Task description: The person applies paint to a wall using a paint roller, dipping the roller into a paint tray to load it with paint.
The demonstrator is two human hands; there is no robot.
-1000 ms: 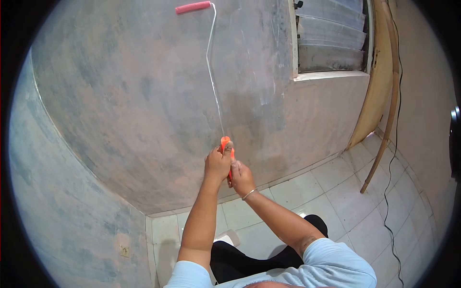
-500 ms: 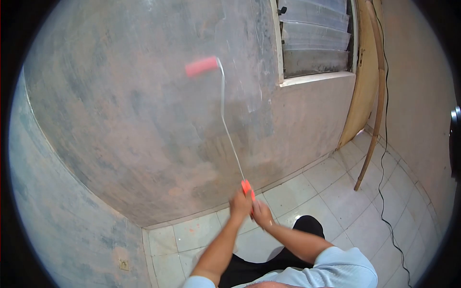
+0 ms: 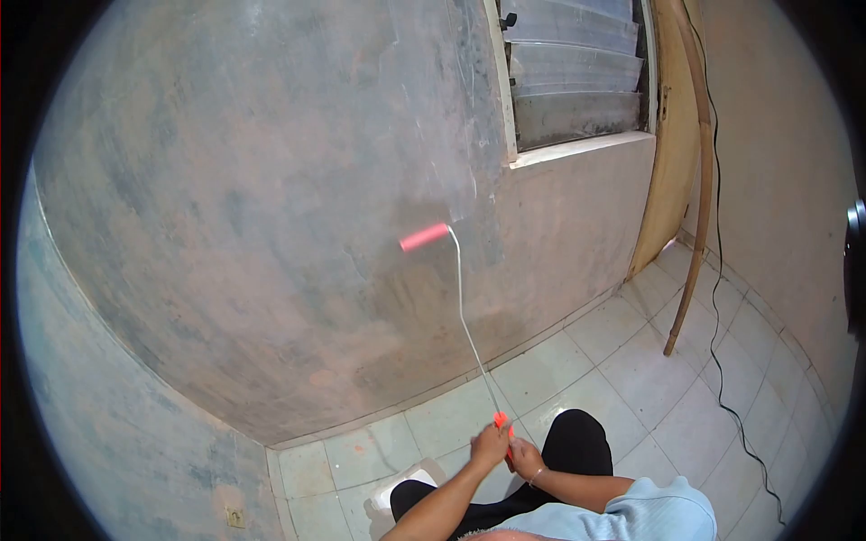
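A paint roller with a pink sleeve (image 3: 424,237) is at the patchy grey wall (image 3: 298,198), left of and below the window. Its long thin metal rod (image 3: 465,320) runs down to an orange handle (image 3: 502,421). My left hand (image 3: 490,445) is closed round the upper part of the handle. Just to its right and a little lower, my right hand (image 3: 526,458) also grips the handle. A darker patch of wall shows around and below the roller.
A louvred window (image 3: 577,77) is at the upper right, beside a yellowish door (image 3: 666,153). A long wooden pole (image 3: 702,180) and a black cable (image 3: 719,307) are at the right. A white object (image 3: 417,476) lies on the tiled floor (image 3: 550,365). A socket (image 3: 235,517) is at lower left.
The roller has moved down the wall and slightly right. Both hands have come down and right, nearer my body, still gripping the handle. A white object now shows beside my left knee.
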